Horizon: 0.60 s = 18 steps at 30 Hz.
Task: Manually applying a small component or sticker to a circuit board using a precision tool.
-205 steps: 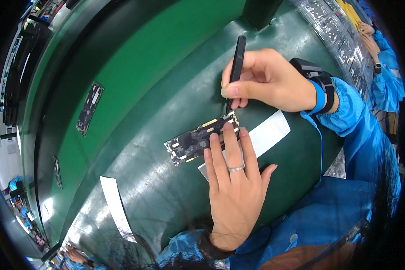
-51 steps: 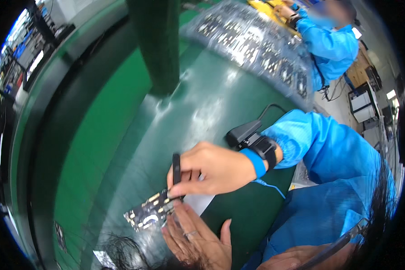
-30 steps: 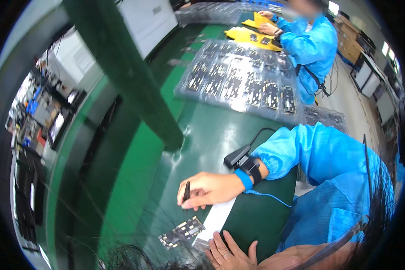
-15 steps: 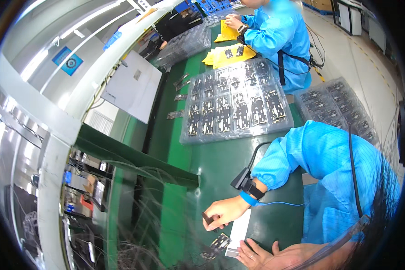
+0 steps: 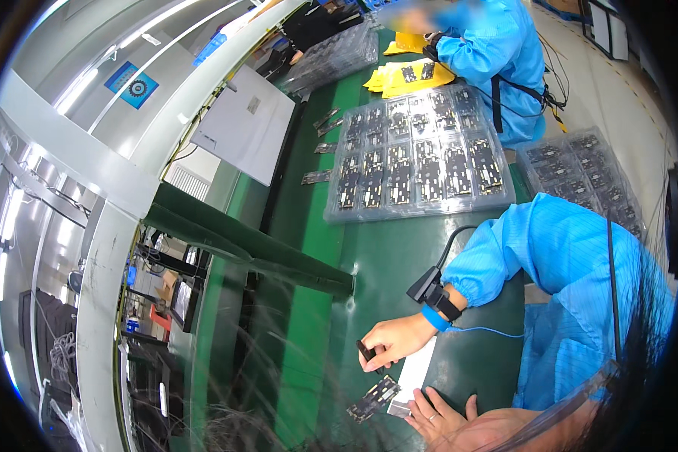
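In my right hand, which is closed and wears a blue wrist strap, I hold a slim black pen-like tool; its exact kind is unclear. Just below it a black circuit board with gold and white parts lies at a slant on the green bench. Beside the board is a flat white strip with a grey end, partly under my right hand. My left hand lies flat with its fingers spread, and its fingertips are at the strip's grey end.
A clear plastic tray of circuit boards stands further along the green bench. Loose boards lie left of it, yellow bags behind it. Another tray is at the right. A green beam crosses at left. A co-worker works beyond.
My view has turned, so the scene sits further right and slightly higher. Both hands keep about the same places by the board and strip, and the black tool is still in my right hand.
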Each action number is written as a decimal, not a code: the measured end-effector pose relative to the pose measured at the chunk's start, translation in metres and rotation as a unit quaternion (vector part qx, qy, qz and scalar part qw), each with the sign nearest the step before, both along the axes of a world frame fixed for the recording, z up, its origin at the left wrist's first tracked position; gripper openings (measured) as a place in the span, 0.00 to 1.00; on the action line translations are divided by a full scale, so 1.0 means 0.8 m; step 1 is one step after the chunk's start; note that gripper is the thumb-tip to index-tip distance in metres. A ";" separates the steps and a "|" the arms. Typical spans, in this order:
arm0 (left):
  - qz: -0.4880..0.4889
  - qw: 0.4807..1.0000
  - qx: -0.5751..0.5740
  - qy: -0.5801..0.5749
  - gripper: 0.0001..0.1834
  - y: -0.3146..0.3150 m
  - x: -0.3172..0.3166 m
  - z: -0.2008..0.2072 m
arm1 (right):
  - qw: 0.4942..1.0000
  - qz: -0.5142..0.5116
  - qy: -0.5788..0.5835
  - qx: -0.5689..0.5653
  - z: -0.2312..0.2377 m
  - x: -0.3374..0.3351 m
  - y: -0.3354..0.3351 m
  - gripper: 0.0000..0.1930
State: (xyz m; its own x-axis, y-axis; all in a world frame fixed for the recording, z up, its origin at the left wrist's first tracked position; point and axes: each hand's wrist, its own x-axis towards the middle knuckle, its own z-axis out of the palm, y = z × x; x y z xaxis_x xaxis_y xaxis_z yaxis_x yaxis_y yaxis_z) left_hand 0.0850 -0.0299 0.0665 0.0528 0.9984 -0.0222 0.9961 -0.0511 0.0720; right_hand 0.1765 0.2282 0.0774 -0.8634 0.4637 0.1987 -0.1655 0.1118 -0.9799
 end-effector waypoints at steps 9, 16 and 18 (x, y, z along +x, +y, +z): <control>0.010 1.000 -0.015 -0.003 0.62 -0.003 -0.006 -0.002 | 1.000 0.007 -0.010 -0.003 -0.006 -0.012 0.001 0.19; -0.004 0.999 -0.047 -0.003 0.59 0.003 0.001 0.021 | 0.999 -0.005 -0.037 -0.013 0.007 0.012 0.007 0.18; 0.012 0.998 -0.059 0.004 0.57 0.027 0.000 0.014 | 1.000 -0.002 -0.008 -0.021 -0.006 -0.003 0.015 0.17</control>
